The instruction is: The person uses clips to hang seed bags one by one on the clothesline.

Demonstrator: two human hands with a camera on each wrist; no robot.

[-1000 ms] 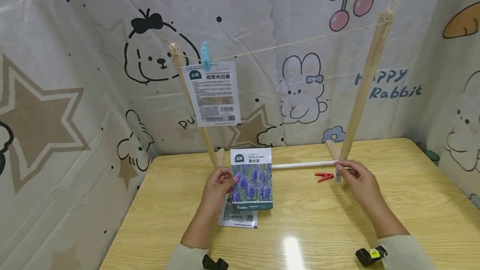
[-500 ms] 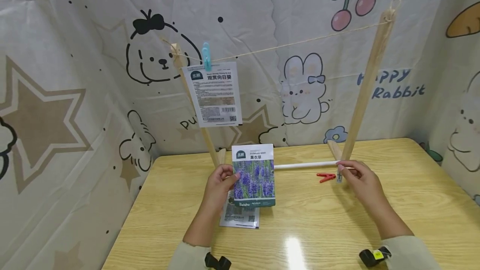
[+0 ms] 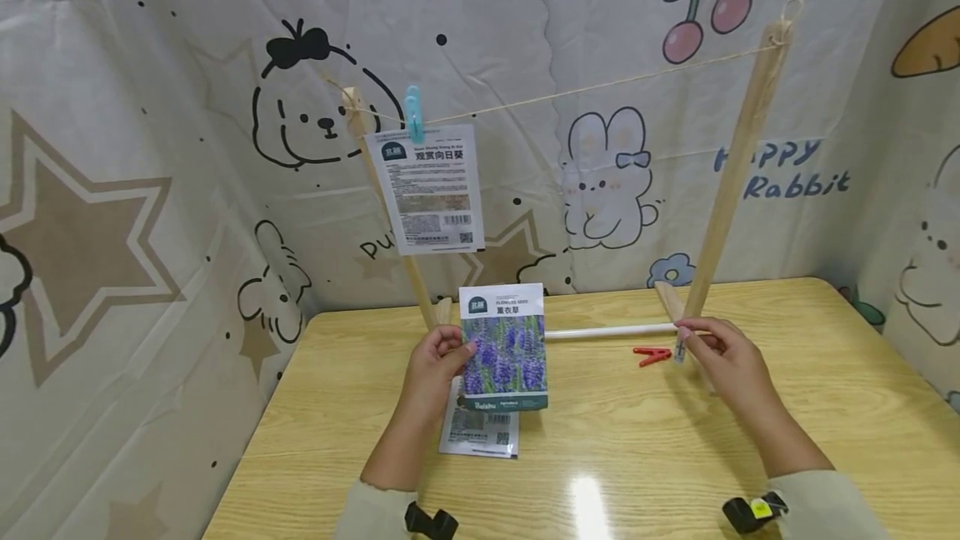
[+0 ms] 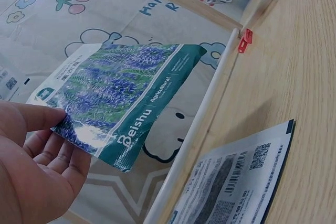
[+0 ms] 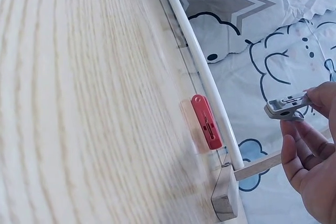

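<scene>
My left hand grips a flower seed packet by its left edge, thumb on the front. Purple blossoms fill the packet's face, which stands nearly upright above the table. A grey clothespin is pinched between the thumb and fingers of my right hand, near the foot of the right post. A red clothespin lies on the table just left of that hand. From the string hangs another seed packet, its printed back showing, held by a blue clothespin.
Wooden posts stand left and right, carrying the string. A white rod runs low between them. Another packet lies back side up on the table, partly covered by the held one. A patterned cloth hangs behind.
The flower packet in my left hand has risen slightly, after swinging a little right and back left. My right hand keeps its pinch on the grey clothespin and has barely moved.
</scene>
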